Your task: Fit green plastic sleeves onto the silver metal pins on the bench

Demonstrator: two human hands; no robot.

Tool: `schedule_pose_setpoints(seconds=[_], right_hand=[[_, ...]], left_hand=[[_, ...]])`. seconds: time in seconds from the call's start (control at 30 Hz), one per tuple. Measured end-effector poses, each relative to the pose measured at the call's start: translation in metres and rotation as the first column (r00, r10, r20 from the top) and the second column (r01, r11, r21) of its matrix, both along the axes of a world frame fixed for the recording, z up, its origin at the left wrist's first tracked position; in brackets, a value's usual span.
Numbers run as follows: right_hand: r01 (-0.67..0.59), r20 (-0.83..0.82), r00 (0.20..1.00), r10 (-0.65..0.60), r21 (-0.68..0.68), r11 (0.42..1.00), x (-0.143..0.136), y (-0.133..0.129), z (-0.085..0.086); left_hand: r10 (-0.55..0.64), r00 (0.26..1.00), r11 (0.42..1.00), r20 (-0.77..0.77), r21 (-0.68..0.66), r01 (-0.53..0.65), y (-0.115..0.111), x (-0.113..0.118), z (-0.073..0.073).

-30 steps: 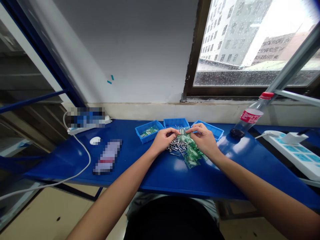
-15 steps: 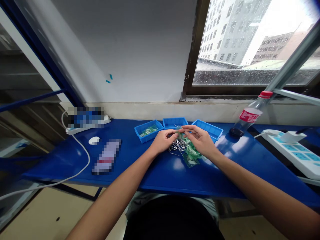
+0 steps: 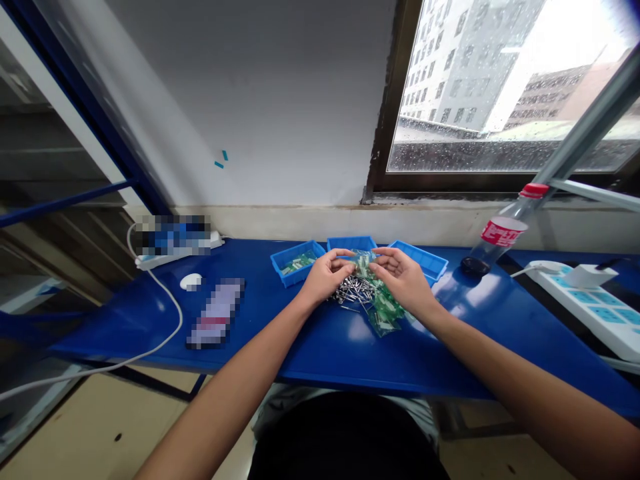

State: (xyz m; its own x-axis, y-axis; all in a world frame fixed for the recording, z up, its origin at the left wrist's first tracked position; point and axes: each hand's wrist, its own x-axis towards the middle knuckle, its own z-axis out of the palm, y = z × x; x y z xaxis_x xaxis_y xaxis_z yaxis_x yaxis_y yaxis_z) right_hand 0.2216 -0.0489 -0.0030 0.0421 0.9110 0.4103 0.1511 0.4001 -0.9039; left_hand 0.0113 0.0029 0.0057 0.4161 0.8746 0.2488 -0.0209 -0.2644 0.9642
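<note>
Right over a heap of thin silver metal pins (image 3: 354, 293) on the glossy blue table (image 3: 320, 357), both hands are at work! The left hand (image 3: 324, 277) pinches one side of a small, clear greenish plastic packet (image 3: 364, 265); the right hand (image 3: 406, 280) grips the other, fingers curled. Beneath the right, crumpled green plastic packets (image 3: 385, 312) pile up, and behind stand three rectangular blue plastic trays (image 3: 351, 244).
</note>
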Motion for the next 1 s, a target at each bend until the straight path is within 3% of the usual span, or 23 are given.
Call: schedule_pose_setpoints(seconds=[0.23,0.4,0.57,0.77,0.9,1.0], right_hand=[[0.084,0.151,0.983,-0.105,0.144,0.986,0.005,0.000,0.003],[0.176,0.230,0.946,-0.227,0.221,0.959,0.009,0.001,0.005],[0.101,0.212,0.967,-0.144,0.200,0.975,0.007,-0.003,0.008],[-0.031,0.172,0.985,0.009,0.128,0.991,0.000,-0.008,0.011],[-0.004,0.110,0.994,-0.003,0.067,0.998,-0.001,-0.007,0.008],[0.020,0.141,0.990,-0.024,0.034,0.999,0.001,-0.006,0.004]], left_hand=[[0.011,0.999,0.992,0.048,0.128,-0.017,0.005,0.000,-0.003],[0.018,0.999,0.997,-0.034,0.075,-0.016,0.003,-0.001,-0.003],[-0.028,0.992,0.998,-0.125,0.046,0.034,-0.006,-0.001,0.004],[-0.127,0.987,0.990,-0.095,0.054,0.133,-0.010,0.001,0.004],[-0.004,0.991,0.990,-0.131,0.141,0.023,-0.009,0.000,0.005],[0.210,0.950,0.912,-0.229,0.396,-0.106,-0.009,-0.006,0.009]])
